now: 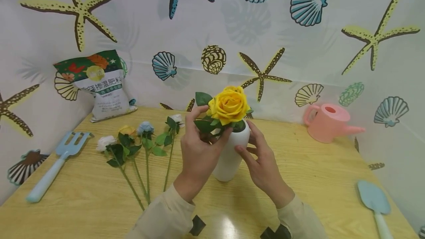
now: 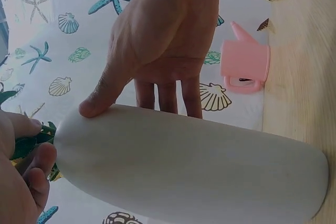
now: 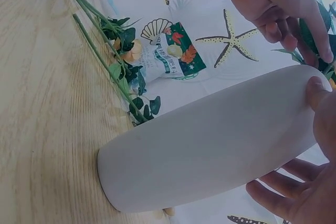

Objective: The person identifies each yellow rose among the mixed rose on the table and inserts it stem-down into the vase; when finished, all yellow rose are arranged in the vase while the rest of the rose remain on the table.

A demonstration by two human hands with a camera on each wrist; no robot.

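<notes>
At the centre of the wooden table stands a white vase, upright, with a yellow rose seated in its mouth. The left hand comes in from seven o'clock and pinches the stem and leaves just under the bloom with curled thumb and fingers, seemingly to steer how the flower sits in the narrow neck. The right hand, from five o'clock, is relaxed and unclenched, its thumb on the near side of the vase's upper part and its straight fingers behind it; judging from the left wrist view, this light hold braces the vase so it does not tip while the rose is adjusted. At nine o'clock from the vase lie several spare flower stems, heads pointing away from the person, near the left hand. Further out at nine o'clock rests a pale blue garden fork; a fertiliser bag leans against the wall at ten o'clock. A pink watering can sits at two o'clock, and a blue trowel lies at four o'clock, both well apart from the hands.
</notes>
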